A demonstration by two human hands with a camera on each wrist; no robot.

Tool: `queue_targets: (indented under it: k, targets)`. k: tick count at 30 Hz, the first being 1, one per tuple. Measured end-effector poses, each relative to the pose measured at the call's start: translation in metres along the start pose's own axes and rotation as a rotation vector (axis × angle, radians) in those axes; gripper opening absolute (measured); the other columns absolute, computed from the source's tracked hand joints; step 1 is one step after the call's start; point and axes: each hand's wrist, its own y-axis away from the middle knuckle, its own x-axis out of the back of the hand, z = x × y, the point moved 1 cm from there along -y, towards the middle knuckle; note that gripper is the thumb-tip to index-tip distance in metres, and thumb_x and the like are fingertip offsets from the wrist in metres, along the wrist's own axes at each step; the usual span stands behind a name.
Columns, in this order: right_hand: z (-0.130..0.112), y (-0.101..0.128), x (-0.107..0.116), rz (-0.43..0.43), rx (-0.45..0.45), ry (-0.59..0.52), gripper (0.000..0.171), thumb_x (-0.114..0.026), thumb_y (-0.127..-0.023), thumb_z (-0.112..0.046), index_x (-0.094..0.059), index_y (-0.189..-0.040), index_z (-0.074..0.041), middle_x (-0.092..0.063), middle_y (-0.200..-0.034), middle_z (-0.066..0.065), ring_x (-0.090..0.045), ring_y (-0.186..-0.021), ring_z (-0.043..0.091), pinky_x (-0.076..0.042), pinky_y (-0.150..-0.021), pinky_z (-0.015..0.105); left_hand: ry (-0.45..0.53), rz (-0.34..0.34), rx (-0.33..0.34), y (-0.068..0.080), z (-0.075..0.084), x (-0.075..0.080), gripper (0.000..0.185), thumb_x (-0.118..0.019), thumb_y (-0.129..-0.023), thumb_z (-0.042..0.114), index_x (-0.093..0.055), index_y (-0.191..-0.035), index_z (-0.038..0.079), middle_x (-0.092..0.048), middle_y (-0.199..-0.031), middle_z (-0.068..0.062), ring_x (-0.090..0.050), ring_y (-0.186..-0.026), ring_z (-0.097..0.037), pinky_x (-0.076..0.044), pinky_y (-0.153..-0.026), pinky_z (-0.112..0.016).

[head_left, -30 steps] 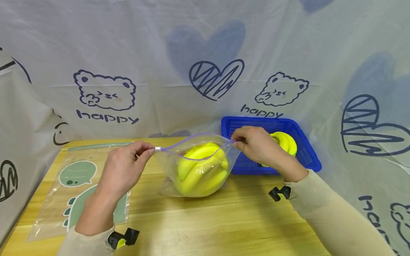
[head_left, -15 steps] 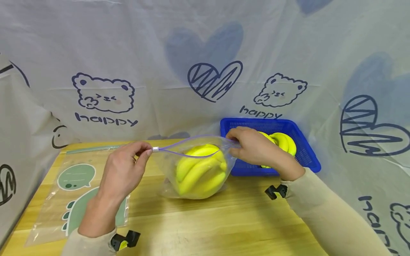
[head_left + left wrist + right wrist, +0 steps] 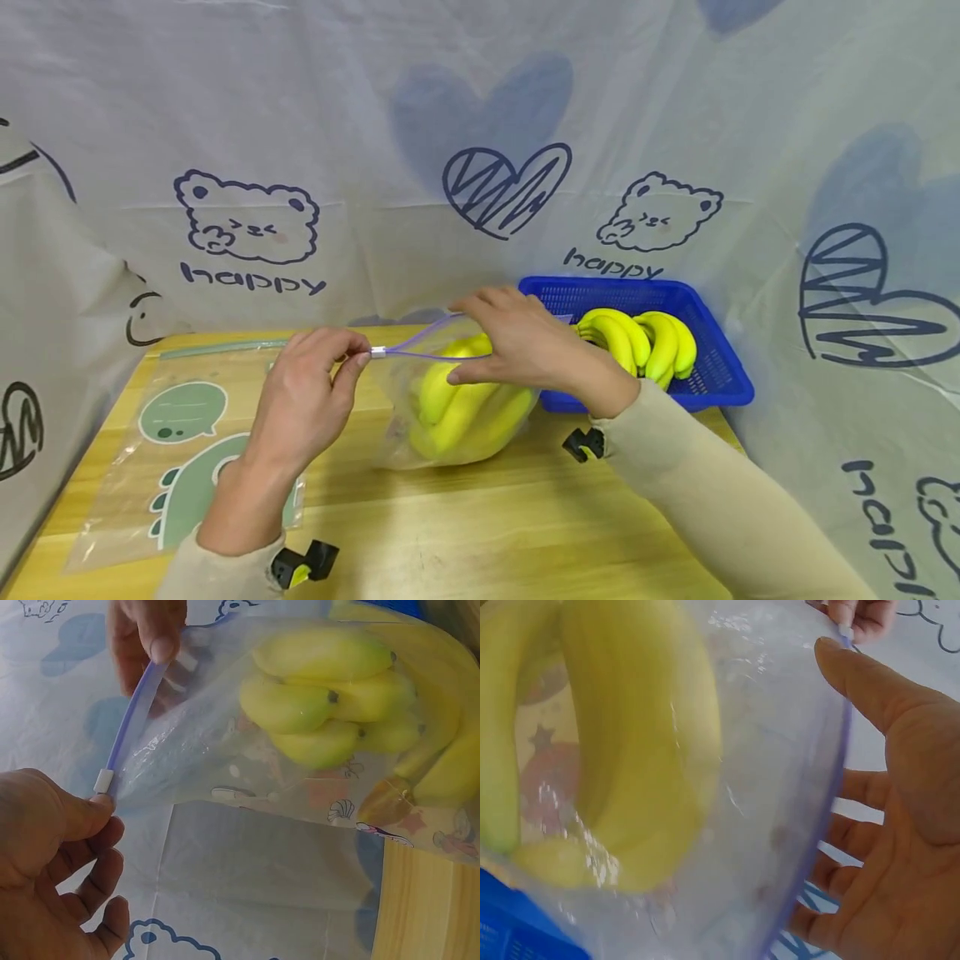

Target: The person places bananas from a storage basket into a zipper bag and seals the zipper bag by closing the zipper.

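Observation:
A clear zip bag (image 3: 399,446) with a purple closure stands on the table, holding a bunch of yellow bananas (image 3: 461,408). My left hand (image 3: 311,400) pinches the left end of its closure beside the white slider (image 3: 378,352); the left wrist view shows the slider (image 3: 104,781) just above the thumb. Over the bag's mouth reaches my right hand (image 3: 525,337), its thumb on the near side and the other fingers on the far side. In the right wrist view that hand (image 3: 907,787) has its fingers extended and apart along the purple edge, not curled round it.
A blue basket (image 3: 720,375) at the back right holds more bananas (image 3: 618,333). On the left of the wooden table (image 3: 442,533) lies a flat clear bag with green prints (image 3: 182,410). A printed white curtain (image 3: 375,125) hangs behind and at both sides.
My right hand has let go of the closure's right end and moved left over the bag's mouth, its fingers spreading. More of the basket's bananas show. My left hand keeps its pinch.

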Motion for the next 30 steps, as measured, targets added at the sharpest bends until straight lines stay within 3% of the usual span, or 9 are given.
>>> queue_targets:
  k: [4, 7, 11, 15, 21, 25, 30]
  targets:
    - [-0.002, -0.010, -0.006, 0.011, 0.020, 0.010, 0.064, -0.071, -0.095, -0.058, -0.061, -0.146, -0.021, -0.062, -0.145, 0.004, -0.054, -0.137, 0.030, -0.040, -0.114, 0.060, -0.004, 0.009, -0.017, 0.000, -0.001, -0.001, 0.005, -0.072, -0.096, 0.000, -0.074, -0.098, 0.005, -0.076, -0.101, -0.010, -0.065, -0.097, -0.033, -0.050, -0.084, -0.048]
    - [-0.002, -0.016, -0.011, 0.040, 0.068, 0.010, 0.042, -0.070, -0.100, -0.048, -0.072, -0.129, -0.018, -0.072, -0.123, 0.001, -0.064, -0.115, 0.024, -0.048, -0.103, 0.049, -0.010, 0.005, -0.020, 0.000, -0.002, -0.001, 0.005, -0.072, -0.096, 0.001, -0.074, -0.098, 0.004, -0.075, -0.101, -0.010, -0.065, -0.097, -0.032, -0.050, -0.084, -0.048]
    - [-0.002, -0.021, -0.016, 0.070, 0.141, -0.003, 0.022, -0.070, -0.102, -0.034, -0.077, -0.106, -0.014, -0.073, -0.100, 0.000, -0.064, -0.093, 0.019, -0.051, -0.089, 0.040, -0.016, 0.016, -0.045, 0.000, -0.003, -0.003, 0.004, -0.073, -0.095, 0.000, -0.074, -0.097, 0.004, -0.076, -0.100, -0.011, -0.065, -0.095, -0.032, -0.050, -0.084, -0.047]
    - [-0.006, -0.025, -0.018, 0.045, 0.166, -0.054, 0.018, -0.071, -0.101, -0.029, -0.074, -0.104, -0.012, -0.071, -0.101, 0.001, -0.063, -0.092, 0.019, -0.053, -0.088, 0.038, -0.023, 0.051, -0.090, 0.001, -0.003, -0.005, 0.005, -0.074, -0.094, -0.002, -0.073, -0.095, 0.003, -0.075, -0.097, -0.011, -0.065, -0.093, -0.033, -0.048, -0.084, -0.046]
    - [-0.019, -0.029, -0.024, 0.020, 0.227, -0.129, 0.027, -0.073, -0.098, -0.037, -0.070, -0.112, -0.014, -0.070, -0.111, 0.000, -0.063, -0.099, 0.020, -0.053, -0.092, 0.036, -0.044, 0.077, -0.145, 0.002, -0.002, -0.010, 0.006, -0.075, -0.093, 0.000, -0.073, -0.095, 0.005, -0.075, -0.096, -0.010, -0.062, -0.093, -0.034, -0.044, -0.079, -0.046]
    - [-0.032, -0.032, -0.027, 0.078, 0.324, -0.172, 0.034, -0.075, -0.098, -0.035, -0.071, -0.121, -0.011, -0.069, -0.120, 0.003, -0.065, -0.111, 0.021, -0.052, -0.101, 0.035, -0.061, 0.082, -0.180, 0.002, -0.001, -0.012, 0.007, -0.076, -0.093, 0.001, -0.072, -0.095, 0.006, -0.074, -0.097, -0.009, -0.060, -0.093, -0.033, -0.042, -0.076, -0.044]
    - [-0.041, -0.033, -0.032, 0.182, 0.378, -0.222, 0.021, -0.074, -0.100, -0.024, -0.074, -0.115, -0.009, -0.069, -0.113, 0.003, -0.065, -0.102, 0.018, -0.053, -0.094, 0.030, -0.076, 0.095, -0.198, 0.002, 0.001, -0.014, 0.006, -0.076, -0.093, 0.002, -0.072, -0.095, 0.006, -0.074, -0.095, -0.008, -0.059, -0.091, -0.033, -0.039, -0.074, -0.043]
